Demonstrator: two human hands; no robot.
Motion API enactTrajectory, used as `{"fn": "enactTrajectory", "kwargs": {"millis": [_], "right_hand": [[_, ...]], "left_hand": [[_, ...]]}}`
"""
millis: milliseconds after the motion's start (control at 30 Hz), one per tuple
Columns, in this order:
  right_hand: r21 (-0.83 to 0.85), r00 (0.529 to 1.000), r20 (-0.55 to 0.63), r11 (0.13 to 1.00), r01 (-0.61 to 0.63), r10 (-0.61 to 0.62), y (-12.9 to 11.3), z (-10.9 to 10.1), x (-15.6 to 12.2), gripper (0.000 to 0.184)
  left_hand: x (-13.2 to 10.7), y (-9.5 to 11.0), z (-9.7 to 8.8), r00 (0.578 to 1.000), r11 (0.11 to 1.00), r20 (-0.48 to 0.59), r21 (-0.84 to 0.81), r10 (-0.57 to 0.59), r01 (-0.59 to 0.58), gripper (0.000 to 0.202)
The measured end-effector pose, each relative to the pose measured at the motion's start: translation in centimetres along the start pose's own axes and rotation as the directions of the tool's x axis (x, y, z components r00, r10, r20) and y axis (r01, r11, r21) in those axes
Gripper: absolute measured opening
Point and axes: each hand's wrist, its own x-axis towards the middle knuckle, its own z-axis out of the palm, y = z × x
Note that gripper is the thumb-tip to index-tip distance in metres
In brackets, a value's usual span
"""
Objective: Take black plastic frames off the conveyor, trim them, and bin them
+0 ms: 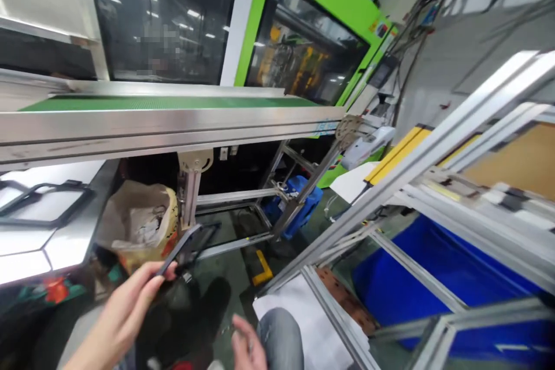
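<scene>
My left hand (pixel 119 315) reaches forward at the lower left and pinches one end of a thin black plastic frame (pixel 191 244), holding it up over the floor below the conveyor. My right hand (pixel 248 344) hovers low at the bottom centre, fingers loosely curled, holding nothing, just beside my knee in grey jeans (pixel 281 335). Another black frame (pixel 41 201) lies flat on the white worktable (pixel 26 254) at the left.
A green conveyor belt (pixel 165 103) on aluminium rails crosses the view, with a green moulding machine (pixel 312 40) behind. Under it sit a brown bag (pixel 139 217) and a blue object (pixel 299 202). An aluminium rack (pixel 433 167) holding blue bins (pixel 437 277) fills the right.
</scene>
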Motion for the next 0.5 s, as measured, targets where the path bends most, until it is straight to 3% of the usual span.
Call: {"fn": "enactTrajectory", "kwargs": {"millis": [33,100,167,233,333,500], "right_hand": [[0.06,0.999,0.032,0.998,-0.038,0.036,-2.9,0.0,-0.4,0.098],[0.125,0.996,0.084,0.991,-0.044,0.033,-8.4,-0.2,-1.1,0.112],[0.118,0.997,0.075,0.992,-0.032,0.024,-12.2,-0.4,-1.0,0.106],[0.022,0.998,0.043,0.999,-0.048,0.047,-13.8,-0.4,-0.9,0.094],[-0.028,0.997,0.015,0.997,-0.073,0.073,-14.2,0.0,-2.2,0.076],[0.146,0.993,0.098,0.988,0.055,-0.07,-15.4,1.1,-5.9,0.059]], "left_hand": [[-0.9,0.6,1.9,0.994,0.988,0.065,-0.122,-0.088,0.095,0.063],[-2.7,1.4,5.1,0.943,0.884,0.196,-0.337,-0.27,0.323,0.075],[-4.3,1.5,7.2,0.899,0.754,0.284,-0.492,-0.333,0.435,0.07],[-5.4,0.8,8.5,0.858,0.62,0.389,-0.594,-0.337,0.513,0.07],[-6.6,-1.0,9.2,0.809,0.44,0.498,-0.679,-0.313,0.588,0.076],[-8.6,-3.3,9.5,0.775,0.262,0.569,-0.732,-0.275,0.629,0.068]]}}
